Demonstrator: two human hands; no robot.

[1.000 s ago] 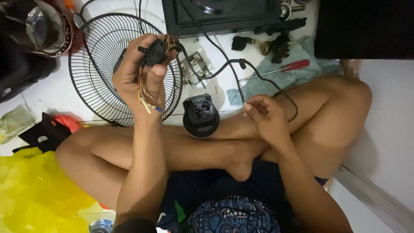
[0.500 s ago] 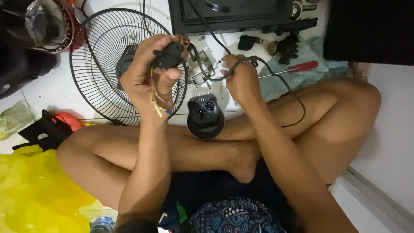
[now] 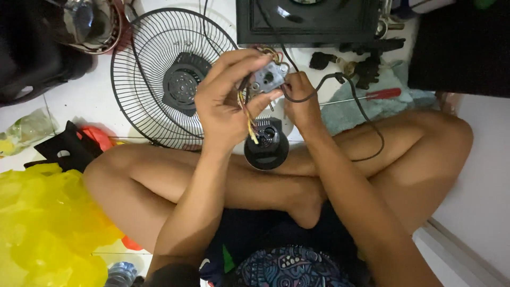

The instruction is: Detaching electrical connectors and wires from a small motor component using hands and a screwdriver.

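Grey boxy switch part (image 3: 268, 79) w/ thin wires, pinched btwn both hands (image 3: 234, 101).

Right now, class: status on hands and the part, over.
Left hand grips small grey switch part, wires dangling. Right hand at its edge, holding black cable. Nothing blocking.

switch block (image 3: 268, 79): lower half hidden by left hand (image 3: 231, 103), terminals too small to tell | black cord (image 3: 366, 127): far end lost behind right hand (image 3: 303, 103) | dark box (image 3: 308, 21): cut off by top edge | yellow bag (image 3: 48, 228): cut by left and bottom edges | metal pot (image 3: 87, 21): cut by top edge, blurred
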